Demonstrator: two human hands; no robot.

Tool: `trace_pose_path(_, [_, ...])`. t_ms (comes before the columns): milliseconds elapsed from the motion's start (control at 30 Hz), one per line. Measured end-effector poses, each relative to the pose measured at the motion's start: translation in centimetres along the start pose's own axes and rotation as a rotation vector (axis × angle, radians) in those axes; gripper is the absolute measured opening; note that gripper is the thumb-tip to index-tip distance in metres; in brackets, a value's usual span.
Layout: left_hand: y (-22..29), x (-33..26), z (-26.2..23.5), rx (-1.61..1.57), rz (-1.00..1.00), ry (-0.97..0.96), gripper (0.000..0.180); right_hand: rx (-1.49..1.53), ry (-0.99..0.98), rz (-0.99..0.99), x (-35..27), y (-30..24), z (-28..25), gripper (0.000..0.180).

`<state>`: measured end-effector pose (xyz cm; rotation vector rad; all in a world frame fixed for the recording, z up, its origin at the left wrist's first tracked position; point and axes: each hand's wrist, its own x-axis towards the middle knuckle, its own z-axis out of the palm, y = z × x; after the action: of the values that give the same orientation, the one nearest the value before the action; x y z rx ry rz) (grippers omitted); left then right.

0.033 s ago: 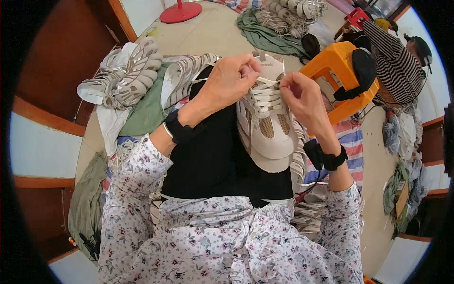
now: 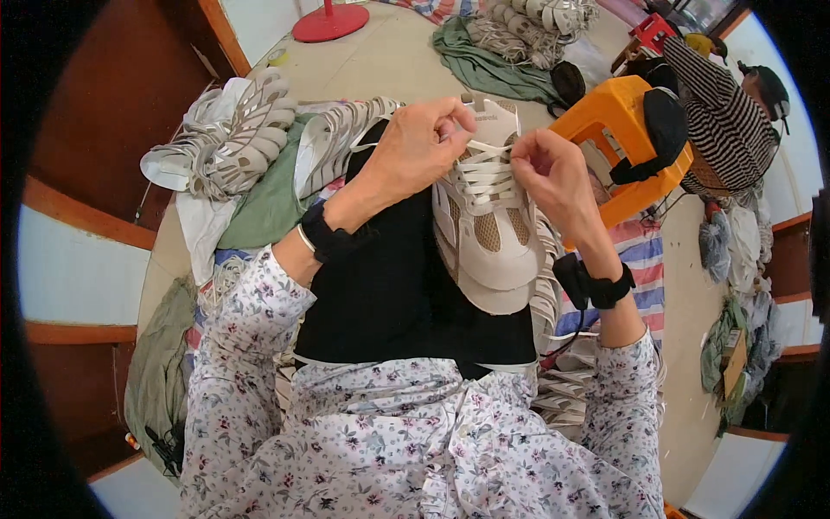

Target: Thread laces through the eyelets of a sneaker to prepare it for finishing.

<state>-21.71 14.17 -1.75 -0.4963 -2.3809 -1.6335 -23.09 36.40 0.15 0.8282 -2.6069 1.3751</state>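
A beige and white sneaker (image 2: 488,246) lies on my black lap (image 2: 389,294), toe pointing toward me. My left hand (image 2: 415,147) is over the shoe's tongue end, fingers pinched on the white lace (image 2: 484,173). My right hand (image 2: 553,177) is at the shoe's right side, pinching the other part of the same lace. Both wrists wear black bands. The lace is threaded across the upper eyelets between the two hands.
A heap of pale shoe uppers (image 2: 229,138) lies on green cloth at my left. An orange plastic stool (image 2: 605,121) stands right of the shoe, with a person in a striped top (image 2: 722,121) behind it. More uppers (image 2: 536,22) and a red stand base (image 2: 328,22) are farther off.
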Motion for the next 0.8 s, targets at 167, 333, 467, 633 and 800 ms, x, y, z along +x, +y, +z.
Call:
trace_pose_path(167, [-0.7, -0.7, -2.0, 0.07, -0.09, 0.117, 0.008, 0.347, 0.075, 0.203, 0.2, 1.6, 0.5, 0.003])
trace_pose_path(333, [-1.1, -1.2, -2.7, 0.05, -0.085, 0.099, 0.01, 0.804, 0.088, 0.353, -0.4, 2.5, 0.1, 0.015])
trace_pose_path(467, [-0.8, -1.5, -3.2, -0.018, -0.19, -0.012, 0.017, 0.737, 0.093, 0.339, -0.2, 2.9, -0.1, 0.018])
trace_pose_path(633, [-0.9, 0.2, -2.5, 0.243, 0.059, 0.201, 0.024, 0.377, 0.106, 0.096, 2.3, 4.2, 0.7, 0.024])
trace_pose_path(800, [-1.3, 3.6, 0.2, 0.264, 0.167, -0.032, 0.049, 0.116, 0.051, -0.087, 4.2, 5.0, 1.1, 0.03])
